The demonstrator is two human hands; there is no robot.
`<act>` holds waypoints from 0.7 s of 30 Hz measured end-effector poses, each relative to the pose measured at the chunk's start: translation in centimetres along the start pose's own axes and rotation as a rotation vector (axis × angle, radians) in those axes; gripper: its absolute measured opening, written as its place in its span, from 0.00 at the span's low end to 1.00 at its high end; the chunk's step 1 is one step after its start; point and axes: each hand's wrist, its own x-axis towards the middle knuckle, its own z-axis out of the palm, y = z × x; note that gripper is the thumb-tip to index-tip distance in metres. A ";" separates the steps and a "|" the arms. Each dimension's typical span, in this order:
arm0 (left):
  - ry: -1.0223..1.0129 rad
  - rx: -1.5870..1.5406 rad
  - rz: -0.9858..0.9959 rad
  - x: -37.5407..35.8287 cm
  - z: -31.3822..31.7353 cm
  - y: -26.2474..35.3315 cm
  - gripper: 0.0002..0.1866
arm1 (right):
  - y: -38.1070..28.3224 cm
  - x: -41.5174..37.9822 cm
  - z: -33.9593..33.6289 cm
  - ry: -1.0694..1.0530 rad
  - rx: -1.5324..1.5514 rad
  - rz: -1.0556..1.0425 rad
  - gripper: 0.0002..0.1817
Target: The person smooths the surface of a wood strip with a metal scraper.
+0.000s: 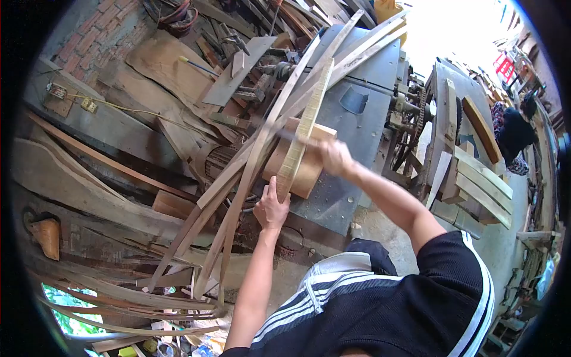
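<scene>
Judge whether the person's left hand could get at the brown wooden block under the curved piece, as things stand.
Probably yes: the left hand is close to the wooden block, much of whose top looks uncovered, though the hand would likely have to release the curved piece first.

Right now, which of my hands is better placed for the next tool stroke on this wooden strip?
Probably your right hand: it grips a blurred tool that crosses the wooden strip in this view. Your left hand is at the strip's near end, seemingly steadying it.
</scene>
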 end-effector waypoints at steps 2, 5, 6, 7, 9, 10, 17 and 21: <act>-0.002 -0.005 -0.008 -0.2 0.1 0.1 0.37 | 2.2 3.9 -2.3 -0.026 -0.180 0.275 0.28; -0.004 0.006 -0.016 -0.1 -0.2 0.3 0.37 | 5.0 6.5 -0.5 0.162 -0.084 0.327 0.25; 0.001 0.005 -0.011 -0.2 -0.2 0.3 0.37 | 3.6 6.0 -1.0 0.099 -0.091 0.364 0.26; 0.009 0.006 -0.003 -0.3 -0.1 0.1 0.37 | 1.5 4.6 -1.6 0.038 -0.100 0.397 0.28; 0.024 0.009 0.003 0.0 0.0 0.0 0.37 | 0.4 1.4 0.4 0.035 -0.078 0.134 0.33; 0.020 0.020 0.007 0.0 0.0 -0.1 0.37 | 0.9 1.3 0.3 0.010 -0.089 0.058 0.33; 0.012 0.005 -0.008 -0.1 0.3 -0.1 0.38 | 9.2 9.2 -1.2 0.209 -0.139 0.283 0.25; 0.053 -0.007 0.014 0.1 0.2 -0.1 0.36 | 5.0 5.3 -0.2 0.147 -0.102 0.149 0.30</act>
